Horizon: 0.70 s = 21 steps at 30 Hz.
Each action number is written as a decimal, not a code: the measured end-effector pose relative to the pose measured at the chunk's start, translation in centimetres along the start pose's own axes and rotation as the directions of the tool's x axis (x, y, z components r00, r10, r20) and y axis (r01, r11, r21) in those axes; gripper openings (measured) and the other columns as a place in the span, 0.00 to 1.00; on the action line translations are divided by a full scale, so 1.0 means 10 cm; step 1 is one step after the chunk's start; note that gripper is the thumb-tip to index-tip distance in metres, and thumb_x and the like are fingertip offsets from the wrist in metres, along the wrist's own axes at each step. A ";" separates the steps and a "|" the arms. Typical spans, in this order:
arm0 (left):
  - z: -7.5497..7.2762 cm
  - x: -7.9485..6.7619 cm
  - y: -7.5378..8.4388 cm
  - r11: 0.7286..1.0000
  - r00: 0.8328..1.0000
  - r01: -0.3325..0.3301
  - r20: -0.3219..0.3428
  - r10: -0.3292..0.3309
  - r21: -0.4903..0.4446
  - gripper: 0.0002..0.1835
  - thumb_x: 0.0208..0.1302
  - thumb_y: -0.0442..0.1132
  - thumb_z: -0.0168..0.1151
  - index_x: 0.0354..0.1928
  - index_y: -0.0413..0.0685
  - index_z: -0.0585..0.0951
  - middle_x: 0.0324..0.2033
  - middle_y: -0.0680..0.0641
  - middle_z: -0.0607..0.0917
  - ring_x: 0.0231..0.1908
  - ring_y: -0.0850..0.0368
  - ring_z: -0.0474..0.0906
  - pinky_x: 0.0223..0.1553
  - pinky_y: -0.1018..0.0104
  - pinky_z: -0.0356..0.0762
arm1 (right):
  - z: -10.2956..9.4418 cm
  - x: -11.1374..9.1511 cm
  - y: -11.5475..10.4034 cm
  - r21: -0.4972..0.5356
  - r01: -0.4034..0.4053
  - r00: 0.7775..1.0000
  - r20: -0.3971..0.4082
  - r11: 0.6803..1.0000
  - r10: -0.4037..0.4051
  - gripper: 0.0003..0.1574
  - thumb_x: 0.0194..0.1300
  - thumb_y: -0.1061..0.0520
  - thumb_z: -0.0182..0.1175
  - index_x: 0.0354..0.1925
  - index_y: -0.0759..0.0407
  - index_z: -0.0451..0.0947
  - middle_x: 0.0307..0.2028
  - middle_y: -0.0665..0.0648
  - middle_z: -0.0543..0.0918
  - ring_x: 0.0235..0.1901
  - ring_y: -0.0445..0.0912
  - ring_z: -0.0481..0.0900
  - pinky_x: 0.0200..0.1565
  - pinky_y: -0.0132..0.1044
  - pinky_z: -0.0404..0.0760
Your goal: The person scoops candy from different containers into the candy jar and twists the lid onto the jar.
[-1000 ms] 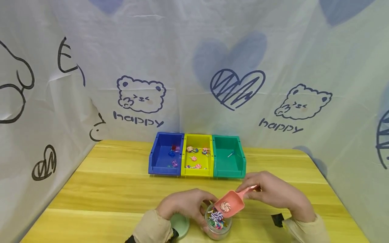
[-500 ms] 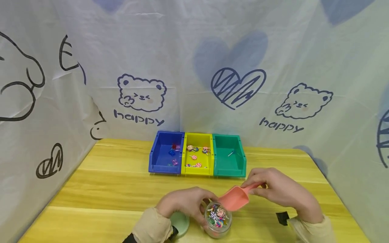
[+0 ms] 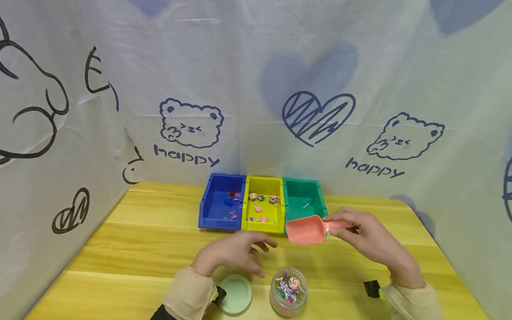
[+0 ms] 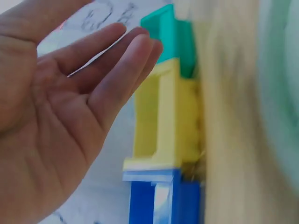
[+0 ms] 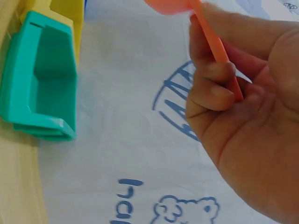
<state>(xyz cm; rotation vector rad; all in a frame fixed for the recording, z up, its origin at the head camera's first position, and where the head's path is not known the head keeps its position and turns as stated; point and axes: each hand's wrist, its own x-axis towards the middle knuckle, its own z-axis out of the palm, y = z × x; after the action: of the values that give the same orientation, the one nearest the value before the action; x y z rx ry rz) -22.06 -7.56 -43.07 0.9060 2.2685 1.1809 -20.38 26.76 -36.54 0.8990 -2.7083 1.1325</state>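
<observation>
My right hand (image 3: pixel 362 229) grips the handle of a pink scoop (image 3: pixel 306 230), which overlaps the front of the green bin in the head view. No candy shows in the scoop. In the right wrist view my fingers curl round its orange-looking handle (image 5: pixel 216 46). My left hand (image 3: pixel 236 252) holds nothing; its fingers are relaxed, and the left wrist view shows the bare palm (image 4: pixel 51 116). Just to its right stands a clear jar (image 3: pixel 289 306) with small lollipops (image 3: pixel 289 286) and other colourful bits inside. A pale green lid (image 3: pixel 236 294) lies on the table by my left wrist.
Three joined bins stand at the back: a blue bin (image 3: pixel 214 209) with gem-like pieces, a yellow bin (image 3: pixel 264 183) with several lollipops, and a green bin (image 3: pixel 298 191) with one small stick-like piece. Behind the wooden table (image 3: pixel 140 249) hangs a printed white cloth (image 3: pixel 248 89).
A swirl lollipop slid from the scoop into the jar. The scoop then rose away from the jar toward the green bin. My left hand let go of the jar and moved up and left.
</observation>
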 end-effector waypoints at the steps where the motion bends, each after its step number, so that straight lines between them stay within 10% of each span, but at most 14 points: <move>1: -0.04 -0.01 -0.02 1.000 0.999 -0.014 -0.039 0.015 0.010 0.36 0.52 0.33 0.82 0.65 0.46 0.80 0.60 0.47 0.83 0.57 0.48 0.82 0.54 0.67 0.82 | 0.02 0.00 0.01 0.005 -0.011 1.000 -0.025 1.000 0.011 0.18 0.68 0.63 0.69 0.55 0.51 0.87 0.45 0.49 0.85 0.36 0.43 0.77 0.35 0.32 0.81; 6: -0.26 -0.08 -0.11 0.997 0.937 -0.045 -0.343 0.065 0.066 0.32 0.59 0.33 0.78 0.65 0.43 0.78 0.60 0.43 0.81 0.58 0.42 0.81 0.55 0.59 0.84 | 0.12 0.02 0.06 0.050 -0.006 0.990 -0.143 0.999 0.013 0.20 0.70 0.65 0.65 0.59 0.56 0.85 0.43 0.54 0.84 0.30 0.44 0.73 0.28 0.33 0.75; 11: -0.44 -0.17 -0.27 0.990 0.715 0.060 -0.698 0.048 0.130 0.31 0.66 0.32 0.70 0.70 0.40 0.73 0.63 0.37 0.76 0.57 0.40 0.80 0.57 0.50 0.83 | 0.27 0.12 0.00 0.087 -0.011 0.978 -0.207 0.996 0.029 0.19 0.74 0.62 0.63 0.61 0.59 0.84 0.42 0.53 0.84 0.29 0.44 0.73 0.26 0.33 0.73; 15: -0.54 -0.23 -0.45 0.975 0.552 0.176 -0.834 0.017 0.136 0.30 0.67 0.31 0.66 0.70 0.37 0.72 0.62 0.35 0.73 0.58 0.36 0.77 0.60 0.44 0.79 | 0.36 0.27 -0.11 0.074 -0.010 0.975 -0.221 0.997 0.026 0.20 0.76 0.59 0.61 0.62 0.58 0.83 0.43 0.54 0.86 0.27 0.44 0.72 0.26 0.33 0.71; 17: -0.56 -0.24 -0.53 0.964 0.514 0.240 -0.857 -0.023 0.118 0.31 0.66 0.32 0.65 0.70 0.36 0.71 0.64 0.35 0.72 0.62 0.35 0.74 0.63 0.42 0.75 | 0.40 0.38 -0.16 0.053 -0.010 0.976 -0.215 0.999 0.021 0.20 0.76 0.58 0.61 0.63 0.55 0.83 0.41 0.53 0.86 0.26 0.44 0.72 0.25 0.33 0.71; 21: -0.57 -0.26 -0.66 0.936 0.513 0.344 -0.850 -0.119 0.076 0.33 0.66 0.32 0.64 0.72 0.34 0.70 0.68 0.32 0.69 0.69 0.34 0.66 0.70 0.40 0.67 | 0.53 0.62 -0.29 0.035 -0.036 0.985 -0.169 0.999 0.041 0.17 0.76 0.56 0.62 0.60 0.52 0.84 0.42 0.50 0.88 0.31 0.42 0.79 0.32 0.33 0.80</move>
<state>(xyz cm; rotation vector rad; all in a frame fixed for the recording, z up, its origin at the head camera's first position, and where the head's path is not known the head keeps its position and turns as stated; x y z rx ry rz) -26.13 -15.41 -45.28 -0.0184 3.2173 1.4179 -23.10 18.58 -36.83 0.7204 -2.5876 1.2033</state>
